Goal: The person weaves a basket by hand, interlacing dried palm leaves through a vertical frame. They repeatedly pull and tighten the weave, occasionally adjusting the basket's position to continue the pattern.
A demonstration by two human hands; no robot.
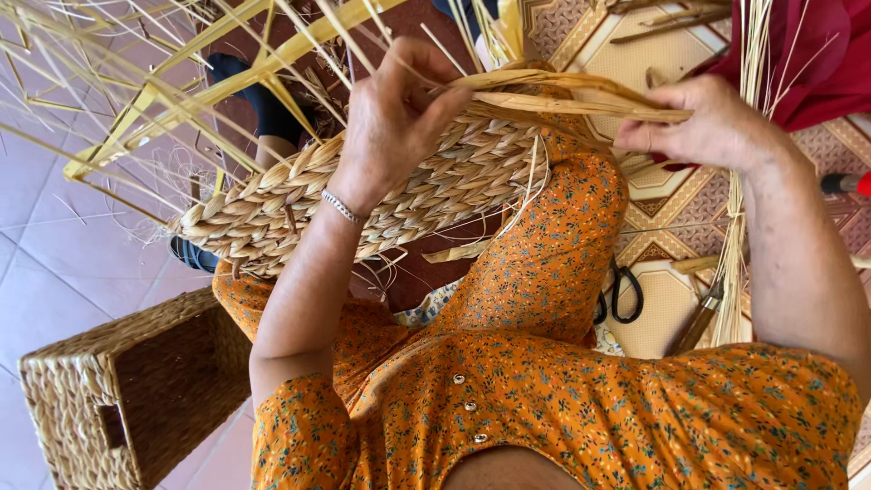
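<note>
Fingers (413,77) of the left hand (395,127) are bent and pressed on the top edge of the woven basket piece (426,186), pinching flat straw strips (553,95) there. Fingers (649,136) of the right hand (703,122) are curled shut on the other end of the same strips, holding them tight between both hands.

Going from left to right: a finished square basket (109,399) sits on the floor (54,254) at the bottom left, just beside the person's knee. Above it, many long loose straw stalks (136,100) stick out from the woven piece and fan over the tiles, so that side is crowded up high. The woven piece lies across the lap, resting on the orange flowered dress (544,263). A silver bracelet (343,207) is on the left wrist. Dark shoes (263,100) show behind the weave.

Right of the leg, black scissors (621,295) lie on a patterned mat (662,209), and a tool with a brown handle (694,327) lies near them. A bundle of thin straw (739,209) runs up and down beside the right arm. Red cloth (807,54) is at the top right corner.

Bare tiles on the left give open room low down. The mat side is busy with tools and straw.
</note>
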